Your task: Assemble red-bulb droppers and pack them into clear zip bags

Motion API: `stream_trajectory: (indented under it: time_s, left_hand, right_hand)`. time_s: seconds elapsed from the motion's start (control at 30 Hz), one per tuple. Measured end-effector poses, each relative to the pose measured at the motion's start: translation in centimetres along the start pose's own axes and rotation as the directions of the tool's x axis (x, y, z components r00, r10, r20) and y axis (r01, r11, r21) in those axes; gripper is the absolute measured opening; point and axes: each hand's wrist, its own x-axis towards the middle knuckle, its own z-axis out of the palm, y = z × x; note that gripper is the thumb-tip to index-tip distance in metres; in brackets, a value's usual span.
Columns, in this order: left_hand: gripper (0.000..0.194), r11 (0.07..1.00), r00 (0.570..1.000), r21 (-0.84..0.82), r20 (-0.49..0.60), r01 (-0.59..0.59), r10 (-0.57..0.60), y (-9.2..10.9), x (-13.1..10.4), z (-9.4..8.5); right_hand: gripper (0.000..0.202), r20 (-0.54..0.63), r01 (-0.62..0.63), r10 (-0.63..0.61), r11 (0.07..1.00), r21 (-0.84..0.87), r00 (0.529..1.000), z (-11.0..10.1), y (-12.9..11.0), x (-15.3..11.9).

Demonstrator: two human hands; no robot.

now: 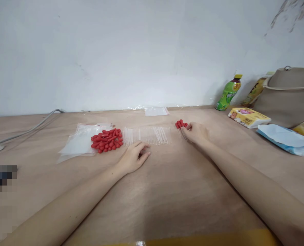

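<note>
- Done: a small group of red-ended tubes (179,124) lay right of centre in the frame; in my judgement these were finished pieces, and few.
- Left to do: a heaped pile of red bulbs (107,140) lay left of centre, and a row of thin clear tubes (159,135) lay at centre, just beside it, with no red ends fitted. By those amounts, most of the work appeared outstanding.
- Flat plastic bags (77,140) lay at the pile's left side; no contents could be seen in them.
- Right grip: your right hand (196,132) was at the red-ended group, thumb and fingers drawn close; whether they were clamped on a tube could not be told.
- Left grip: your left hand (135,158) rested at the row's near edge, fingers loosely curled, thumb apart, with nothing visibly held.
</note>
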Motion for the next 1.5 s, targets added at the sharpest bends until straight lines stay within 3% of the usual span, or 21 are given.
stream_trajectory:
  time_s: [0.27,0.5,0.6,0.73,0.83,0.93,1.1,1.33,1.5]
  left_hand:
    - [0.015,1.0,1.0,-0.005,0.019,-0.006,0.006,0.1,0.2,-0.1]
    - [0.013,0.997,1.0,0.076,-0.026,0.014,-0.012,0.1,0.0,0.0]
    - [0.013,0.96,0.994,0.27,-0.1,0.077,-0.051,-0.4,0.5,-1.3]
    - [0.018,0.804,0.965,0.547,-0.233,0.233,-0.121,-2.5,1.6,-4.9]
    - [0.025,0.662,0.921,0.648,-0.334,0.377,-0.199,-4.6,1.8,-7.2]
    - [0.032,0.617,0.893,0.646,-0.346,0.45,-0.289,-6.3,1.6,-8.1]
    - [0.029,0.633,0.895,0.633,-0.294,0.445,-0.335,-7.1,1.5,-8.0]
    - [0.023,0.681,0.886,0.567,-0.278,0.464,-0.372,-6.6,1.9,-8.1]
    - [0.018,0.778,0.84,0.332,-0.318,0.533,-0.44,-4.3,2.5,-8.2]
  right_hand:
    - [0.025,0.111,0.163,-0.152,0.981,-0.101,0.982,0.8,-3.5,-0.8]
    - [0.018,0.293,0.106,-0.024,0.958,-0.266,0.956,1.3,-5.8,0.7]
    - [0.02,0.31,0.083,0.009,0.956,-0.28,0.951,1.6,-5.9,1.3]
    - [0.023,0.308,0.085,0.004,0.957,-0.276,0.951,1.5,-6.2,1.0]
    - [0.023,0.243,0.132,-0.066,0.954,-0.267,0.968,0.7,-6.5,-0.3]
    - [0.023,0.079,0.272,-0.261,0.93,-0.247,0.962,0.2,-6.3,-2.4]
    - [0.018,-0.091,0.464,-0.49,0.86,-0.211,0.867,0.6,-4.5,-5.8]
    - [0.013,-0.119,0.482,-0.482,0.876,-0.037,0.868,0.9,-3.6,-6.9]
    - [0.015,-0.147,0.628,-0.611,0.754,0.19,0.778,1.4,-3.3,-7.0]
